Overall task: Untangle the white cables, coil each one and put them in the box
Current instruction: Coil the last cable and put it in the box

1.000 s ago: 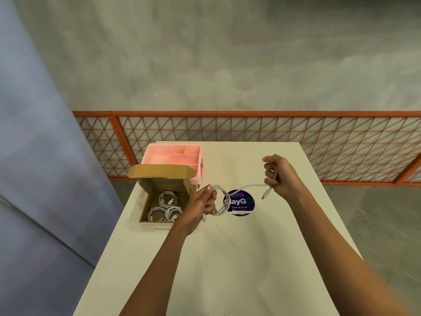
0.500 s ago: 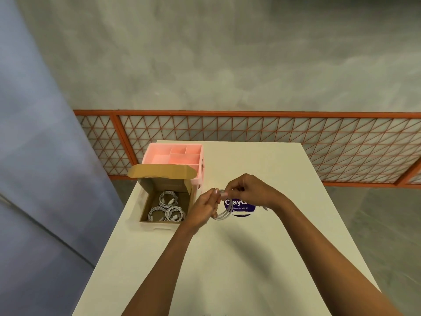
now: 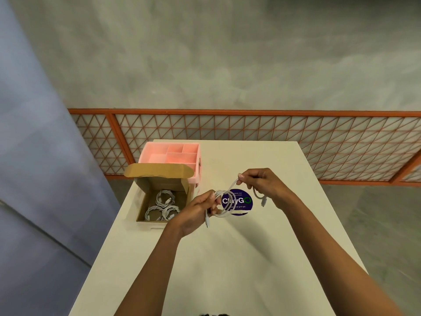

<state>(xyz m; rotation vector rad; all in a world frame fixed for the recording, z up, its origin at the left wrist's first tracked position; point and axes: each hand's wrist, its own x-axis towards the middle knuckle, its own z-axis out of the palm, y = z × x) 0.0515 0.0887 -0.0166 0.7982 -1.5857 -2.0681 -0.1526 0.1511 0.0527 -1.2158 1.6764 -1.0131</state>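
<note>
A white cable (image 3: 224, 202) hangs between both hands above the white table. My left hand (image 3: 197, 209) grips its coiled loops, and one plug end dangles below the fingers. My right hand (image 3: 262, 182) pinches the free strand a little up and to the right; the other plug hangs below that hand. The open cardboard box (image 3: 142, 202) stands at the table's left edge, just left of my left hand. Three coiled white cables (image 3: 163, 207) lie inside it.
A pink compartment organizer (image 3: 173, 153) stands behind the box, against its raised lid. A round dark blue sticker (image 3: 243, 202) is stuck on the white table (image 3: 227, 258) under the cable. An orange lattice fence (image 3: 250, 133) runs beyond the table's far edge.
My right hand swung in from the far right to meet my left hand, then drew back up and to the right with the strand. The loops in my left hand have grown.
</note>
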